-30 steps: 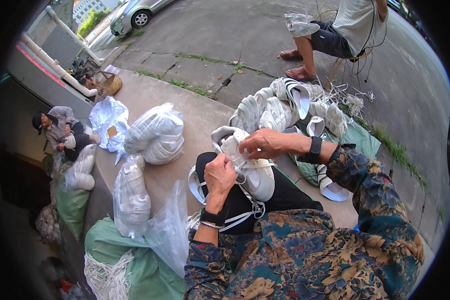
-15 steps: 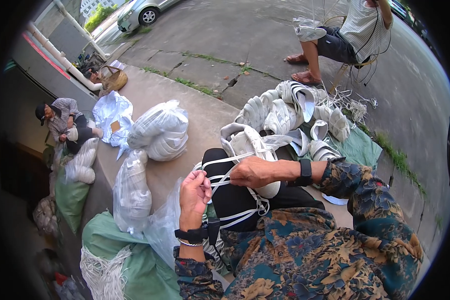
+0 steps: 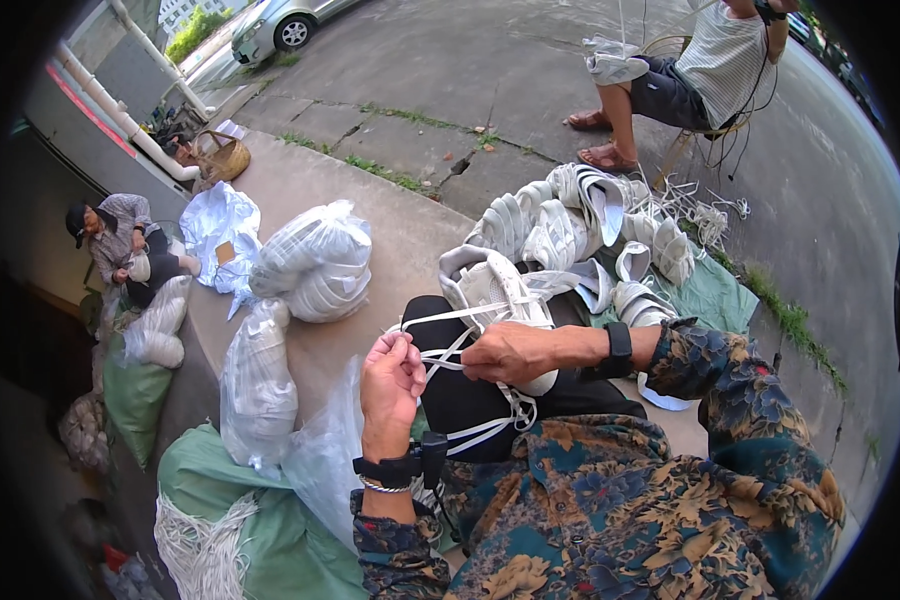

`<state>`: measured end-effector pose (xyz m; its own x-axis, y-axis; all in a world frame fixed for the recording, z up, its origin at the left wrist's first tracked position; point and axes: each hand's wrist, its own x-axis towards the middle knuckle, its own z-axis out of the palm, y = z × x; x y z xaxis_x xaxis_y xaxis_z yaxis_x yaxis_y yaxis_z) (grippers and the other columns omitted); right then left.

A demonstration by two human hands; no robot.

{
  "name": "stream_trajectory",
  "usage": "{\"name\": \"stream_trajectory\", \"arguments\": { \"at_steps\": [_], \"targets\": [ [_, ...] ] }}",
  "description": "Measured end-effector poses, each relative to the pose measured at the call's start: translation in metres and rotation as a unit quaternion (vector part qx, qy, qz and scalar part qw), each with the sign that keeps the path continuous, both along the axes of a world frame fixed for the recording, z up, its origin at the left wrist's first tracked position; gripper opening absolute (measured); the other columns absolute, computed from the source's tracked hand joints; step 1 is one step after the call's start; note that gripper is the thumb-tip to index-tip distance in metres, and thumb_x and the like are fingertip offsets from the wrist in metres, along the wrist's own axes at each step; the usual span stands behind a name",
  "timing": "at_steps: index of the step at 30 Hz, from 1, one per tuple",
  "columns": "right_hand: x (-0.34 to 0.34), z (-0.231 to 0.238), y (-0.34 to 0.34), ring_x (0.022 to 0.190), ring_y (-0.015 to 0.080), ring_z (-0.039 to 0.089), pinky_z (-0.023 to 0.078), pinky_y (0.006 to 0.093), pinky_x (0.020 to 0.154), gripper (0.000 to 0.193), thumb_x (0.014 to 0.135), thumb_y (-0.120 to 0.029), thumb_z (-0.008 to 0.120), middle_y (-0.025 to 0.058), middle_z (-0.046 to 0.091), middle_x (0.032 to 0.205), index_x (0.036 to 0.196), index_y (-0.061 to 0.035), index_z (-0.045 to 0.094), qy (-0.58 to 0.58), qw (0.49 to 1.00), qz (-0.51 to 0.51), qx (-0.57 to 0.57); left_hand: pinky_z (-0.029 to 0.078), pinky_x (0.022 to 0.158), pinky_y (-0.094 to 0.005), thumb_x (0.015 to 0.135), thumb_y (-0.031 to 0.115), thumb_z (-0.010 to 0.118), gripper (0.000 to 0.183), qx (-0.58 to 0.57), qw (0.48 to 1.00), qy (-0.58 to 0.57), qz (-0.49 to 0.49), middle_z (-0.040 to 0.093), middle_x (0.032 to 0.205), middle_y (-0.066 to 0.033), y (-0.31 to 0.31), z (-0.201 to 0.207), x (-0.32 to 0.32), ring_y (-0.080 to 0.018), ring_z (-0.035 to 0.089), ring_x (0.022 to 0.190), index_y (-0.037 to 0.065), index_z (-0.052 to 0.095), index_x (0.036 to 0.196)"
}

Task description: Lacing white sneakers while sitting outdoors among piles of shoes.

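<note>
A white shoe upper [image 3: 485, 285] rests across my dark-trousered legs, with white shoelaces [image 3: 438, 318] trailing from it toward my left side. My left hand [image 3: 392, 370] is closed, palm up, pinching a lace between thumb and fingers. My right hand [image 3: 498, 352] lies over the front of the upper, its fingers curled and closed on the laces. More lace loops hang below my right hand, over my knee. What exactly sits under the right fingers is partly hidden.
Several white shoe uppers [image 3: 560, 235] lie piled on a green sack [image 3: 715, 290] beyond my knees. Clear bags of white goods [image 3: 315, 262] stand left; a green sack with a lace bundle [image 3: 205, 535] lies near left. Two co-workers sit nearby, one [image 3: 120, 240] left, one [image 3: 710, 75] far right.
Both hands keep nearly the same places and their hold on the laces. The view has shifted slightly, and the far-right co-worker's arm has moved.
</note>
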<state>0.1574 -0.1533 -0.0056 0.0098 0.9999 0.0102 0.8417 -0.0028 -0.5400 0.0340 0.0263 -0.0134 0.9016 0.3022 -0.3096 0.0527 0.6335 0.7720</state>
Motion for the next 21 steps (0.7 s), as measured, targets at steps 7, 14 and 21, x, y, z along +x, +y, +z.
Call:
{"name": "stream_trajectory", "arguments": {
  "at_steps": [7,14,21],
  "targets": [
    [0.169,0.058,-0.096,0.075,0.0154,0.064,0.045,0.0223,0.056,0.017,0.093,-0.017,0.044,0.0028,0.063,0.071,0.088,-0.0061,0.057,0.565,0.589,-0.425,0.391,0.037,0.041,-0.0259,0.087,0.009,0.049,0.007,-0.023,0.987,0.072,0.140,0.059,0.082,-0.0118,0.044,-0.070,-0.023,-0.0199,0.054,0.056,0.002,0.048,0.089],
    [0.171,0.028,-0.132,0.071,0.0154,0.063,0.051,0.0283,0.062,0.021,0.093,-0.020,0.043,0.0030,0.063,0.075,0.093,-0.0052,0.058,0.524,0.618,-0.467,0.355,0.036,0.043,-0.0246,0.091,0.013,0.041,0.015,0.010,0.863,0.241,0.445,0.060,0.084,-0.0080,0.170,-0.122,-0.183,-0.0164,0.052,0.056,0.002,0.050,0.095],
    [0.083,-0.016,-0.042,0.050,0.0088,0.049,0.038,0.0234,0.045,0.024,0.088,-0.024,0.054,0.0002,0.054,0.059,0.080,-0.0025,0.060,0.401,0.873,-0.270,0.062,0.031,0.040,-0.0204,0.092,0.012,0.033,0.023,-0.132,0.845,0.136,0.499,0.059,0.113,-0.0155,0.167,-0.097,-0.229,-0.0123,0.043,0.052,-0.002,0.045,0.106]
  ]
}}
